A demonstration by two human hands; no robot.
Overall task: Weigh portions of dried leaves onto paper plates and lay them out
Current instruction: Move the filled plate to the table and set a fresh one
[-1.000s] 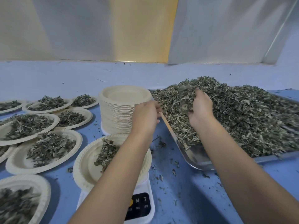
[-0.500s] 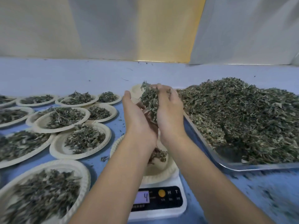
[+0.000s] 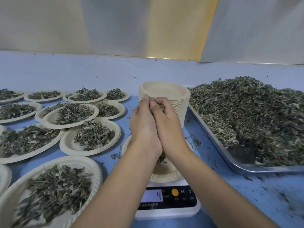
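I am clasping dried leaves between my curled left hand and right hand above the plate on the scale.

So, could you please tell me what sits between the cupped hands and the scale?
Head view: a paper plate lies on the scale, beneath the left hand and right hand, which cup leaves.

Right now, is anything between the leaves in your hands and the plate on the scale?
Nothing visible. The left hand and right hand cup the leaves right above the plate on the scale; wrists hide part of it.
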